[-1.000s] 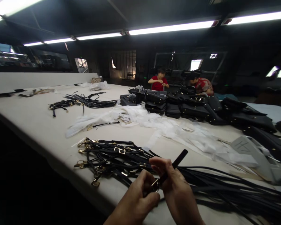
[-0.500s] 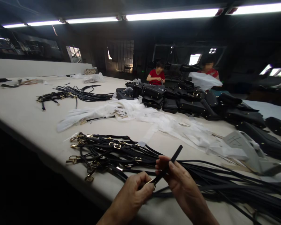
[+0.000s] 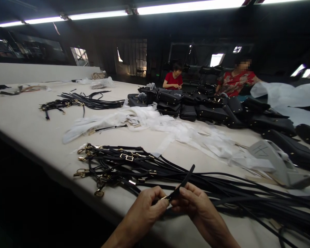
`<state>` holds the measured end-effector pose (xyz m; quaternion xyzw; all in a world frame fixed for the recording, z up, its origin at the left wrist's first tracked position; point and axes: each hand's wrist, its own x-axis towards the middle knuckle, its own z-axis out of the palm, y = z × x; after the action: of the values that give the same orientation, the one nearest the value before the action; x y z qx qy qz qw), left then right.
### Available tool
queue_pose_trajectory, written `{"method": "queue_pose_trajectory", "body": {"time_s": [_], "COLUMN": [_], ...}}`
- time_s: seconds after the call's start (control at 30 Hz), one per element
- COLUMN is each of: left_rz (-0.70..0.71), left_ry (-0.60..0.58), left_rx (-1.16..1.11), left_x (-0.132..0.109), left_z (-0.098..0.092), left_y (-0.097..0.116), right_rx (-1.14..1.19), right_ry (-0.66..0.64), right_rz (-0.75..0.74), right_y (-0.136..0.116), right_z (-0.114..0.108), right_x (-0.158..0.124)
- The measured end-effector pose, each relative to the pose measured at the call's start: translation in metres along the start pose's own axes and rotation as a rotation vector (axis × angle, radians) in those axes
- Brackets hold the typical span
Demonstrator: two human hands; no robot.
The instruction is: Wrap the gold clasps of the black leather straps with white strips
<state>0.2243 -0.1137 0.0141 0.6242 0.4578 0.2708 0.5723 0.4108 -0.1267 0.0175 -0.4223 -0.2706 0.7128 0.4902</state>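
Here, a black strap (image 3: pixel 182 184) is pinched between both hands just above the near edge of the tabletop (image 3: pixel 28 127), its free end tilted up to the right. The left hand (image 3: pixel 144 212) is closed on a small gold fitting at the strap's lower end; the right hand (image 3: pixel 196 206) is clamped on the strap just beside it. A pile of straps (image 3: pixel 124 167) with gold buckles is spread just beyond.
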Motion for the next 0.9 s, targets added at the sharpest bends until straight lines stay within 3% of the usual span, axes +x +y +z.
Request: {"method": "queue_pose_trajectory", "body": {"time_s": [0.33,0.47,0.67,0.77,0.83,0.9], "left_rz": [0.024,0.019,0.014,0.017,0.04,0.073], "left_ry": [-0.01,0.003,0.041,0.083,0.1,0.076], "left_rx": [-0.116,-0.112,-0.049,0.073,0.139,0.126], "left_x": [0.001,0.001,-0.004,-0.007,-0.009,-0.01], "left_z": [0.0,-0.002,0.003,0.005,0.004,0.0], "left_y": [-0.006,-0.007,0.002,0.007,0.008,0.007], "right_rx": [0.028,-0.031,-0.433,-0.738,-0.888,-0.946], "right_ry": [0.022,0.065,0.161,0.187,0.077,-0.1], "right_rz": [0.025,-0.033,-0.282,-0.561,-0.744,-0.777], "right_y": [0.009,0.01,0.015,0.018,0.016,0.008], "right_z": [0.001,0.005,0.014,0.02,0.02,0.017], "right_x": [-0.003,-0.005,-0.016,-0.021,-0.022,-0.02]}}
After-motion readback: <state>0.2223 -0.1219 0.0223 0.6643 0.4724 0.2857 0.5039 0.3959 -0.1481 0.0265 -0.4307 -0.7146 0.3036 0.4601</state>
